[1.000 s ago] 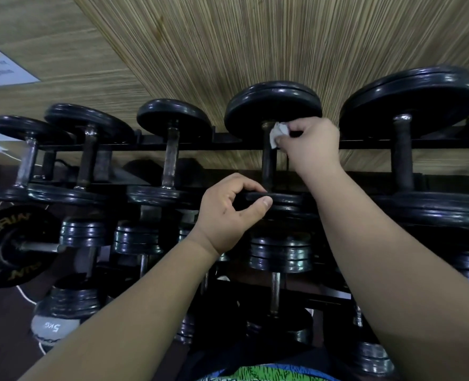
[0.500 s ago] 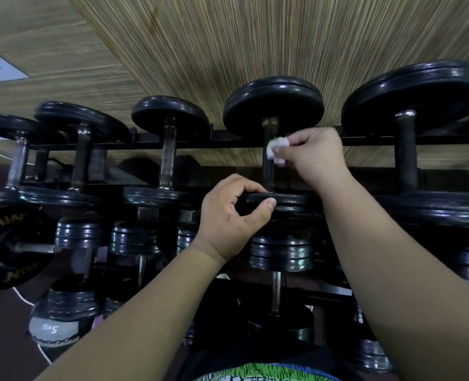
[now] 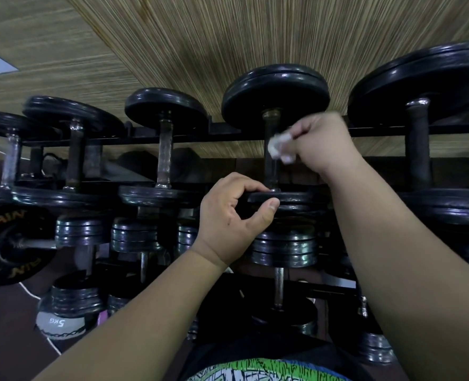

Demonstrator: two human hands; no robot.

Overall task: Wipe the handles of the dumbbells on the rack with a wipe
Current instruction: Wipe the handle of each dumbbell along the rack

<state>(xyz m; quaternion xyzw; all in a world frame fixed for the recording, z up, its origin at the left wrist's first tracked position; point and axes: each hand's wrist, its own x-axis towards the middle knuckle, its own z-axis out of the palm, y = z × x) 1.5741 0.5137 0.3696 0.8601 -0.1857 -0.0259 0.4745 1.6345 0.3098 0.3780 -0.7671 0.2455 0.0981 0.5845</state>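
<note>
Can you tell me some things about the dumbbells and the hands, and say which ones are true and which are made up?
1. The right hand holds a white wipe against a dumbbell handle. True.
2. The left hand is resting on the floor. False: it grips the near plate of that same dumbbell.
3. The wipe is green. False: it is white and crumpled.
4. Other dumbbells sit on the top rail to the left of the one being wiped. True.
5. A ball marked 5 kg sits low down on the left. True.
6. Both hands hold wipes. False: only the right hand does.
</note>
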